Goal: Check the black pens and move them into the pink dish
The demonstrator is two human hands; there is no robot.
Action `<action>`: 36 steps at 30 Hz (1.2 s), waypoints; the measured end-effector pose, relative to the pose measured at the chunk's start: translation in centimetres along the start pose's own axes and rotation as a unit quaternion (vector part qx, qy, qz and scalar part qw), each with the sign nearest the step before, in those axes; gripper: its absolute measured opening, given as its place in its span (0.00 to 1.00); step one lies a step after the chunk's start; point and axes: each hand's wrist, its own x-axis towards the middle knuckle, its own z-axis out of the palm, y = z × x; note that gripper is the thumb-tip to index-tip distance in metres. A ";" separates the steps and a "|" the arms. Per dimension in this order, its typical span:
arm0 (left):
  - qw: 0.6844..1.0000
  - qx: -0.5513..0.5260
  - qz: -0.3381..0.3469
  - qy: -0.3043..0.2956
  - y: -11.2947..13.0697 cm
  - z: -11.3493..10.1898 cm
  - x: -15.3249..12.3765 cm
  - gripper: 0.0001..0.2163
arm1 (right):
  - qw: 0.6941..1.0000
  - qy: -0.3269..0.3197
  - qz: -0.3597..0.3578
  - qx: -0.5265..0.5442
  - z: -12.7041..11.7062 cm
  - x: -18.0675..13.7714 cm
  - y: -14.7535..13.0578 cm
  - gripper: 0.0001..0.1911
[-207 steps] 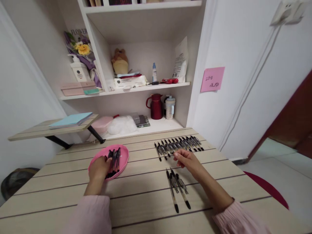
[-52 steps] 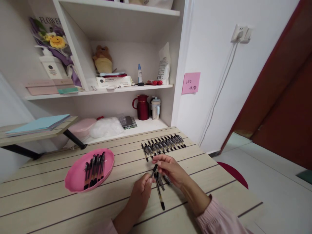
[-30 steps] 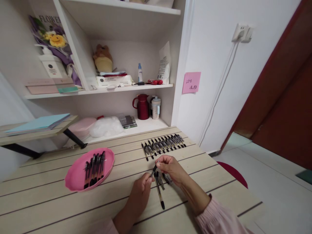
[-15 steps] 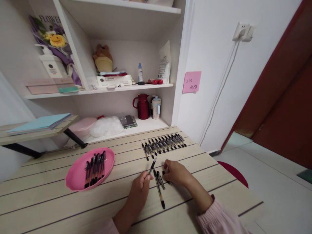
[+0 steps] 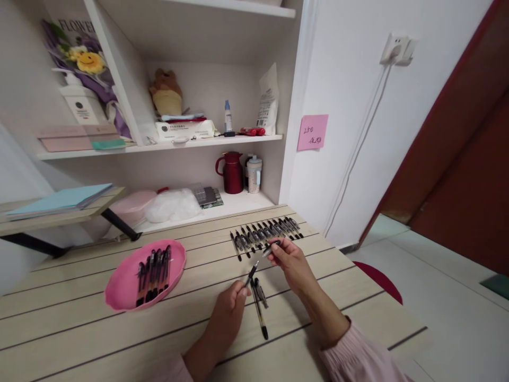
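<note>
My left hand (image 5: pixel 229 307) is closed around a black gel pen (image 5: pixel 251 273), its bare tip slanting up to the right. My right hand (image 5: pixel 289 262) pinches a clear pen cap with a dark end (image 5: pixel 270 248). The cap is just beyond the pen's tip, apart from it. Below the held pen, another pen (image 5: pixel 260 315) with a yellowish barrel lies on the table, and a loose clear-and-black cap (image 5: pixel 261 293) lies beside it. Farther back, a row of capped pens (image 5: pixel 264 233) lies side by side.
A pink scalloped tray (image 5: pixel 119 281) with several black pens stands on the slatted table (image 5: pixel 159 339) at left. Behind are white shelves (image 5: pixel 238 140) with a red jug (image 5: pixel 233 172) and a cup (image 5: pixel 254 175). A small raised stand (image 5: pixel 115 223) is at far left.
My right hand has lifted the pen cap from the table and moved it up towards the tip of the pen. My left hand has kept its grip on the pen.
</note>
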 end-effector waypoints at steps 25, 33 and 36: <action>0.998 0.040 0.050 0.019 -0.1 0.3 -0.1 0.12 | 0.986 -0.122 0.102 -0.040 2.4 -1.5 1.5 0.16; 0.986 0.079 0.008 0.148 0.4 -3.0 0.9 0.12 | 0.995 -0.064 0.066 -0.050 1.8 -1.6 0.7 0.22; 0.942 0.224 0.005 0.251 0.3 -8.1 1.0 0.13 | 0.994 -0.051 0.062 -0.072 1.3 -1.5 0.4 0.20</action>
